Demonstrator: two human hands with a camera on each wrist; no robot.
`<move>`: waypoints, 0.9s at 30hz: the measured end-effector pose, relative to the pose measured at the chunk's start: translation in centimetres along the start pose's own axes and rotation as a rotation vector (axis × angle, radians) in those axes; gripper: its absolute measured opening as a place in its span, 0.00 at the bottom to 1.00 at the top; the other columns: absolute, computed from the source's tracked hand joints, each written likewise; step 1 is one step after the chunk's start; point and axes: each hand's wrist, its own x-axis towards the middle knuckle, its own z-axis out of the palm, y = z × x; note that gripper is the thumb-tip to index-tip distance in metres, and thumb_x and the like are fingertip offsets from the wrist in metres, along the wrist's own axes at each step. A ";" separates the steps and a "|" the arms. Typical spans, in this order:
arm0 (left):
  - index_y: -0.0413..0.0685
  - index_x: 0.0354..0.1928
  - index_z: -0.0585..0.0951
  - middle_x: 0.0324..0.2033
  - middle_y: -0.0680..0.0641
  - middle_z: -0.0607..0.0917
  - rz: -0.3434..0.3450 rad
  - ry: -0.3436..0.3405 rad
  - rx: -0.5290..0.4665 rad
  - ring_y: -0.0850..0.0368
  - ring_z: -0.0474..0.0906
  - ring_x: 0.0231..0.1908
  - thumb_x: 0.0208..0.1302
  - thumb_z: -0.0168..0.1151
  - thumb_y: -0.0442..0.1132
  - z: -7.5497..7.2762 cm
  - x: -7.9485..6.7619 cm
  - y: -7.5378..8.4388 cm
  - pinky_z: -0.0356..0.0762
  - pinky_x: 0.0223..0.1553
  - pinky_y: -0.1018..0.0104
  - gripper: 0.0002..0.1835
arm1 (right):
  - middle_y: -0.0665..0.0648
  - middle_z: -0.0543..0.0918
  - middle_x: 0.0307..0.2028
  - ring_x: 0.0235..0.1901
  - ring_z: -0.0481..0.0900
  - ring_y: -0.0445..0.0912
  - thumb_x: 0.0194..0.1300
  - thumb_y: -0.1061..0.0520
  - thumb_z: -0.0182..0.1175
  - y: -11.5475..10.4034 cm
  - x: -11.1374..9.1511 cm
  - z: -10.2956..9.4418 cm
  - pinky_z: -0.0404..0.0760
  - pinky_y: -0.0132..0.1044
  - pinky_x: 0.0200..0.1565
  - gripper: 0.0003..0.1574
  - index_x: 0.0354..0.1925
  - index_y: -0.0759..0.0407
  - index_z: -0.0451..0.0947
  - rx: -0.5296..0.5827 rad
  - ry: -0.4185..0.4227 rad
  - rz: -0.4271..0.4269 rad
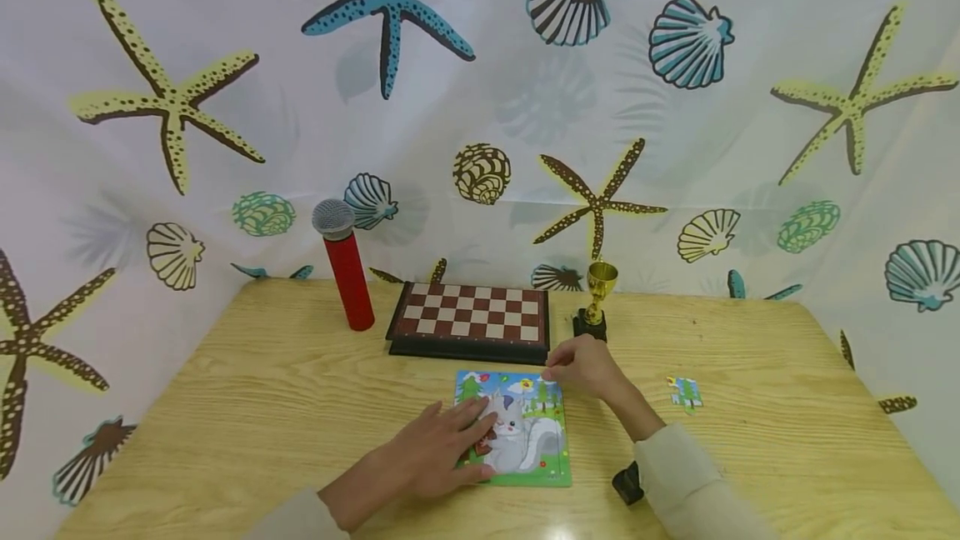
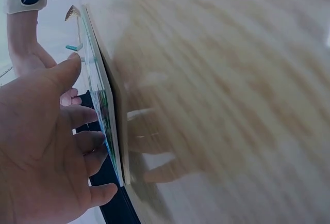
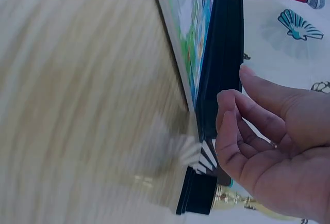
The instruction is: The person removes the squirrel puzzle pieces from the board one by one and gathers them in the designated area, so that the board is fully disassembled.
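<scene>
A jigsaw puzzle (image 1: pixel 536 440) with a grey squirrel on it lies flat on the table. My left hand (image 1: pixel 450 450) rests on its left part with fingers spread, covering some of the picture. Over the upper right corner hovers my right hand (image 1: pixel 583 367); in the right wrist view its fingers are loosely bent, the thumb stands apart from them, and nothing shows between. One loose puzzle piece (image 1: pixel 686 392) with green trees lies on the table to the right of the right hand.
Behind the puzzle lies a brown-and-white chessboard (image 1: pixel 471 313) in a dark case. A red microphone (image 1: pixel 349 282) stands to its left, a small gold trophy cup (image 1: pixel 600 282) to its right. A small black object (image 1: pixel 627 483) sits near the right sleeve. A shell-patterned cloth (image 1: pixel 465 123) hangs behind.
</scene>
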 end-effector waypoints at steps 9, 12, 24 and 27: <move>0.53 0.72 0.59 0.73 0.47 0.57 0.005 -0.007 -0.002 0.49 0.54 0.72 0.67 0.43 0.66 0.2 -0.1 0.0 0.58 0.66 0.39 0.38 | 0.53 0.85 0.25 0.24 0.74 0.38 0.54 0.61 0.69 -1.1 0.3 2.4 0.73 0.29 0.26 0.04 0.29 0.61 0.85 0.024 -0.086 -0.016; 0.53 0.72 0.59 0.73 0.47 0.57 0.001 -0.008 0.001 0.50 0.54 0.72 0.67 0.43 0.67 0.2 -0.1 0.0 0.58 0.66 0.39 0.38 | 0.53 0.83 0.24 0.23 0.73 0.39 0.54 0.62 0.69 -1.6 0.2 2.8 0.72 0.29 0.25 0.04 0.29 0.62 0.84 0.046 -0.092 0.001; 0.54 0.72 0.59 0.73 0.47 0.57 -0.002 -0.011 -0.004 0.50 0.55 0.72 0.66 0.45 0.65 0.1 -0.3 0.2 0.58 0.65 0.39 0.38 | 0.55 0.81 0.24 0.22 0.72 0.39 0.55 0.65 0.67 -2.1 0.1 3.4 0.71 0.29 0.25 0.06 0.33 0.65 0.80 0.058 -0.132 -0.008; 0.54 0.72 0.59 0.73 0.48 0.57 0.000 -0.010 -0.004 0.50 0.54 0.72 0.66 0.45 0.65 0.0 -0.4 0.2 0.58 0.65 0.39 0.38 | 0.54 0.80 0.24 0.23 0.72 0.40 0.57 0.64 0.66 -2.2 0.2 3.4 0.71 0.29 0.26 0.05 0.33 0.64 0.80 0.036 -0.123 -0.002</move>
